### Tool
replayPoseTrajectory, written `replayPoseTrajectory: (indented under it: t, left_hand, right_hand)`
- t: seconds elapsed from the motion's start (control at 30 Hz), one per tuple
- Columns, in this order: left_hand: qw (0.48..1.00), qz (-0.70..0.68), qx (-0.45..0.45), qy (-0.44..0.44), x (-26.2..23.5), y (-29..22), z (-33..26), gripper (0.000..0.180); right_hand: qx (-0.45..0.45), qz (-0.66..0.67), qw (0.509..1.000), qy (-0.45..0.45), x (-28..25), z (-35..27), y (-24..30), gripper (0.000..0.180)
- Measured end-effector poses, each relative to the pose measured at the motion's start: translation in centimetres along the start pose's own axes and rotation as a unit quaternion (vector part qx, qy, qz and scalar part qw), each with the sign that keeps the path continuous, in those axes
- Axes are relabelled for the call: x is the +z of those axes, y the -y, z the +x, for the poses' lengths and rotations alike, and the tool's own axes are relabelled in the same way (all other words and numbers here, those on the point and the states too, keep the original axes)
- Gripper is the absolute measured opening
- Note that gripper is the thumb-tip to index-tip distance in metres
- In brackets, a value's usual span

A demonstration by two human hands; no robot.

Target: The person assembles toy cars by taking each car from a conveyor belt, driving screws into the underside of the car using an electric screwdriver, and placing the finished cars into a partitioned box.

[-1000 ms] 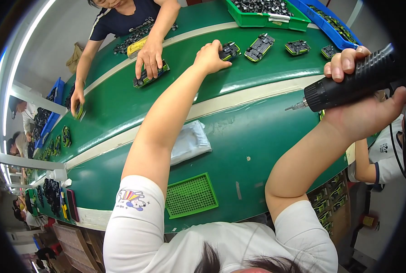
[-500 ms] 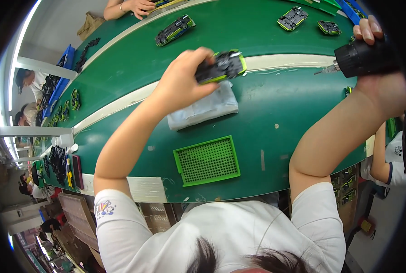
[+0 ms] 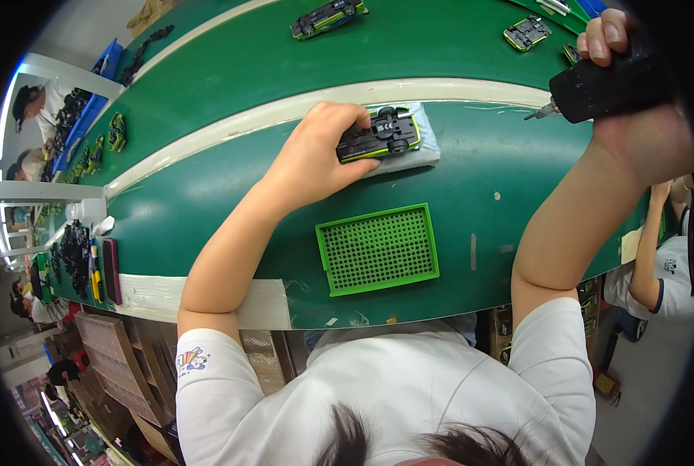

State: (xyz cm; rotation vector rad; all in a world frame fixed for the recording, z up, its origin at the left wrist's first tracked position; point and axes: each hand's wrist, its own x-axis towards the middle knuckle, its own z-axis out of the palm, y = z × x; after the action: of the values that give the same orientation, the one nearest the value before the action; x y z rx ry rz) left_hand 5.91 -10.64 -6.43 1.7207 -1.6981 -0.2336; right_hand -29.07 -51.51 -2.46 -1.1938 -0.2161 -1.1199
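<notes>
Where toy cars (image 3: pixel 527 33) lie, green worktop (image 3: pixel 440 58), grey floor (image 3: pixel 659 373)

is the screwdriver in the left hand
No, the right hand holds the screwdriver, while the left hand grasps the upturned toy car.

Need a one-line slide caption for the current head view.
Left hand grips an upside-down toy car over a pale pad; right hand holds a black screwdriver.

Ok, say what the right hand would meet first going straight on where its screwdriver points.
Probably the right end of the pale pad; the screwdriver in the right hand points toward it, but depth is unclear and the table might come first.
</notes>
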Motion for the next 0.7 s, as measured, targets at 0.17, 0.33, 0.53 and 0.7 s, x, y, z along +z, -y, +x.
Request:
replayPoseTrajectory:
  t: [0.17, 0.33, 0.53, 0.7]
  left_hand:
    - [0.998, 0.036, 0.045, -0.015, 0.0, 0.8, -0.2, 0.045]
    - [0.996, 0.029, 0.074, -0.051, 0.2, 1.3, -0.9, 0.037]
    - [0.992, 0.039, 0.089, -0.082, 1.7, 1.7, -1.3, 0.026]
    - [0.990, 0.001, 0.107, -0.090, 1.1, 1.5, -1.4, 0.028]
  right_hand:
    - [0.038, -0.017, 0.998, 0.050, 12.8, -2.2, -2.9, 0.096]
    - [0.091, -0.032, 0.988, 0.118, 27.0, -6.4, -5.9, 0.098]
    - [0.111, -0.050, 0.982, 0.143, 32.5, -10.3, -8.9, 0.101]
    - [0.112, -0.045, 0.983, 0.137, 33.3, -12.2, -10.5, 0.104]
